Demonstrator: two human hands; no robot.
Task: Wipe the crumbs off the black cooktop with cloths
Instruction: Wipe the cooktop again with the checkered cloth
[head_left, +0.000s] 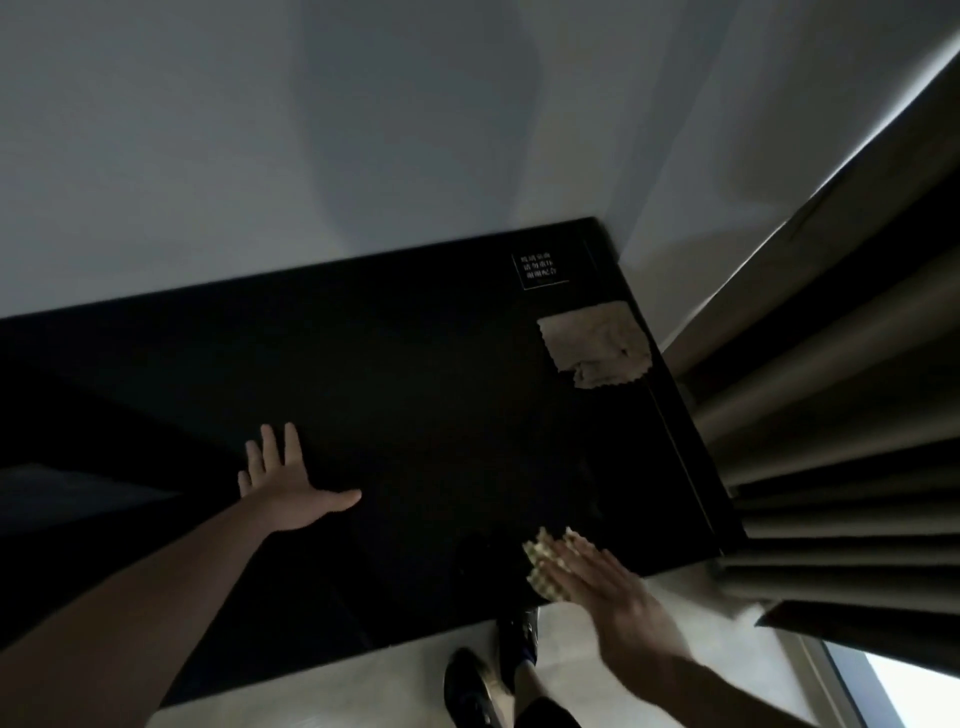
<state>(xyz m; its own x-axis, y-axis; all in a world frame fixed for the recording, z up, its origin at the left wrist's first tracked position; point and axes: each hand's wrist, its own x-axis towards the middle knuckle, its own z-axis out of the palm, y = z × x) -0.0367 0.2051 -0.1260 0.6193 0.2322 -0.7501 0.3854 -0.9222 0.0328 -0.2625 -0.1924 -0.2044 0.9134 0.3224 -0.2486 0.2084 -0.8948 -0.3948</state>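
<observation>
Wiping underway. Right hand (597, 577) flat, fingers straight, pressing checked cloth (543, 564) at cooktop (415, 389) near right edge. Left hand (291, 488) open, spread on surface. Second cloth (597, 343) idle, far right. Crumbs too dark to judge.

One black cooktop (415, 374) spans the scene from left to right. Two cloths: one beige cloth (597, 345), crumpled, at the far right of the cooktop; one checked cloth (545, 564) at the near right edge. Two hands: the left hand (288, 488), fingers spread, at the near left; the right hand (602, 587), fingers straight, laid on the checked cloth. One white-lettered label (540, 270) at the far right corner. Two dark shoes (498, 660) on the floor, near. One pleated curtain (831, 415) at right. Crumbs cannot be counted.
</observation>
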